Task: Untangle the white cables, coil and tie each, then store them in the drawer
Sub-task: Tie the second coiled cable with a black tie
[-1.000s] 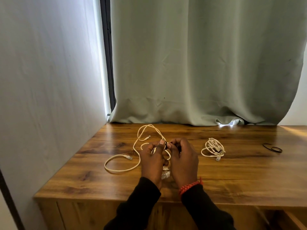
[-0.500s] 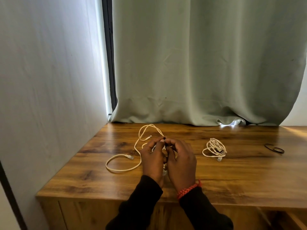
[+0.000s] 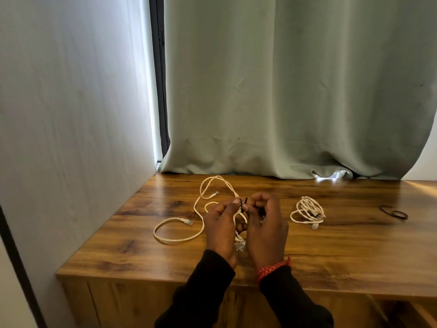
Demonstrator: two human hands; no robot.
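Note:
A loose white cable [image 3: 201, 209] sprawls in loops on the wooden tabletop [image 3: 343, 252], left of my hands. My left hand [image 3: 221, 227] and my right hand [image 3: 266, 224] are raised together over the table, both gripping a bunch of white cable strands between them. Their fingertips pinch a thin black tie [image 3: 243, 201] at the top of the bunch. A clear plug [image 3: 240, 246] hangs below my hands. A second white cable [image 3: 307, 211], coiled and bound, lies to the right.
Two black ties [image 3: 394, 212] lie far right on the table. A grey wall [image 3: 71, 138] borders the left edge and a pale green curtain [image 3: 283, 91] hangs behind. A drawer corner [image 3: 423, 316] shows at bottom right.
My hands have risen slightly and drawn closer, fingertips working the black tie over the bunched cable. The loose loops and the coiled cable have not moved.

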